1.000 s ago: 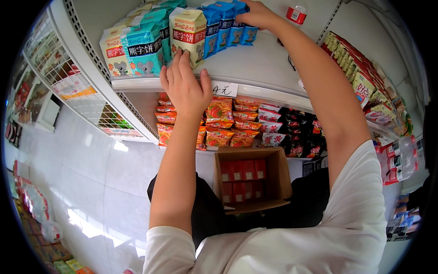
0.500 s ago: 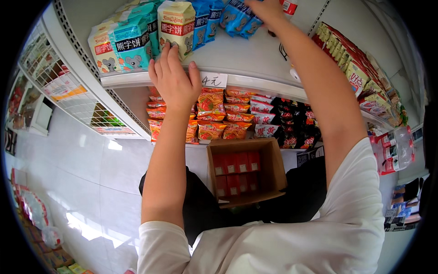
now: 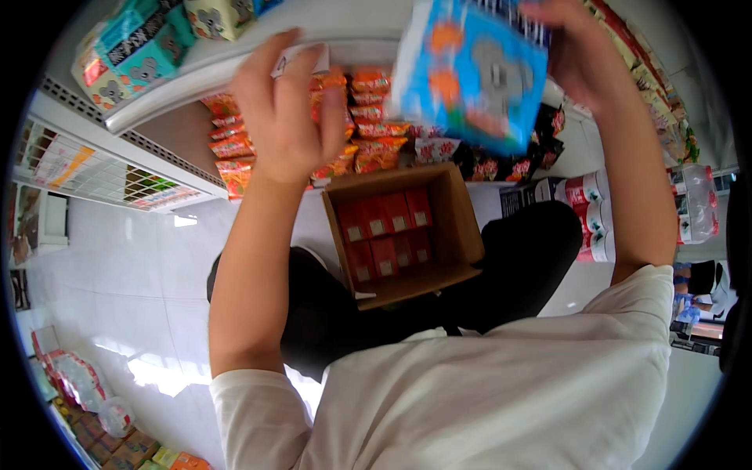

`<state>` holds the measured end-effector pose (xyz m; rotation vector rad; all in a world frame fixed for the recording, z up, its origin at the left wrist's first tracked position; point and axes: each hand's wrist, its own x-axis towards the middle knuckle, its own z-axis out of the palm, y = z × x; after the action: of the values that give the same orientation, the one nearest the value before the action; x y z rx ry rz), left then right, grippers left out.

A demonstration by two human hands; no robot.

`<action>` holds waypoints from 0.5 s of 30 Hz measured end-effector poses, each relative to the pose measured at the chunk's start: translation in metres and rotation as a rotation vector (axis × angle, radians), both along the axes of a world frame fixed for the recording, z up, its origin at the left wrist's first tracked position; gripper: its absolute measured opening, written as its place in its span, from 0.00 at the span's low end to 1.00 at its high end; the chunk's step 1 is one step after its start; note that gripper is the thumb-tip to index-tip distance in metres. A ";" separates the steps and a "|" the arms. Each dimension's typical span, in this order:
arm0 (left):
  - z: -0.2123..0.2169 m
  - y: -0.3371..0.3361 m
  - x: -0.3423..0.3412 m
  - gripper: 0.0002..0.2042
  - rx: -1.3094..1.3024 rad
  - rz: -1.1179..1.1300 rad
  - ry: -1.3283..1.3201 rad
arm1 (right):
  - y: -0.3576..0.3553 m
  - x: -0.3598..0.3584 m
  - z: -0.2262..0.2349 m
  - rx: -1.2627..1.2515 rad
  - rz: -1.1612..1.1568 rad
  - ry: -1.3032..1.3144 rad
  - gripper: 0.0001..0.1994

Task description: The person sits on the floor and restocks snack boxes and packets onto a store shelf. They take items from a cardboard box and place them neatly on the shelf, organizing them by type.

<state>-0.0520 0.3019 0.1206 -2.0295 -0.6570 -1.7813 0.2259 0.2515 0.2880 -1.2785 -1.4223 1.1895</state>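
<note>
Blue and slightly blurred, a packet [image 3: 486, 78] with a grey koala and orange shapes on its face hangs tilted in the air, in front of the front edge of the upper shelf [image 3: 356, 52] and above an open cardboard box [image 3: 453, 215]. The right hand [image 3: 578, 59] grasps it by its upper right side — the fingers at the top edge, part of the palm in view. The left hand [image 3: 286, 117] holds nothing: its fingers are raised and spread before the shelf edge, overlapping a white tag [image 3: 319, 56], and whether they touch it I cannot tell. On the upper shelf, to the left, stand teal packages [image 3: 149, 63] and a cream package [image 3: 218, 17]. Below hang or lie rows of orange packets [image 3: 380, 154], with black packets [image 3: 509, 167] to their right. The cardboard box sits between the person's dark-clad legs [image 3: 533, 243], with two rows of red boxes [image 3: 395, 211] inside.
</note>
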 end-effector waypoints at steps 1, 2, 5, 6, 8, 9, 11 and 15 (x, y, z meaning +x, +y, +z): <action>0.002 -0.020 0.006 0.19 -0.025 -0.114 0.034 | -0.017 0.000 -0.015 -0.046 0.003 -0.043 0.22; 0.004 -0.031 0.017 0.16 -0.020 -0.226 0.061 | -0.031 0.026 -0.048 0.007 0.114 -0.222 0.27; -0.006 -0.053 0.041 0.09 -0.234 -0.408 0.193 | -0.071 0.013 -0.104 -0.128 0.080 -0.191 0.18; -0.008 -0.059 0.047 0.08 -0.336 -0.452 0.259 | -0.075 0.021 -0.131 -0.193 0.145 -0.218 0.19; -0.013 -0.070 0.056 0.06 -0.622 -0.565 0.461 | -0.092 0.029 -0.179 -0.177 0.126 -0.366 0.22; -0.018 -0.076 0.058 0.06 -0.811 -0.630 0.601 | -0.102 0.030 -0.204 -0.034 0.098 -0.491 0.23; -0.029 -0.086 0.069 0.07 -1.140 -0.670 1.005 | -0.120 0.026 -0.240 0.115 0.033 -0.627 0.23; -0.098 -0.116 0.084 0.11 -1.405 -0.709 1.490 | -0.140 0.003 -0.266 0.031 -0.075 -0.695 0.25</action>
<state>0.0323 0.1857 0.0227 -3.7275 -0.6399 0.9317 0.2291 0.1112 0.0216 -1.8056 -1.8390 0.6827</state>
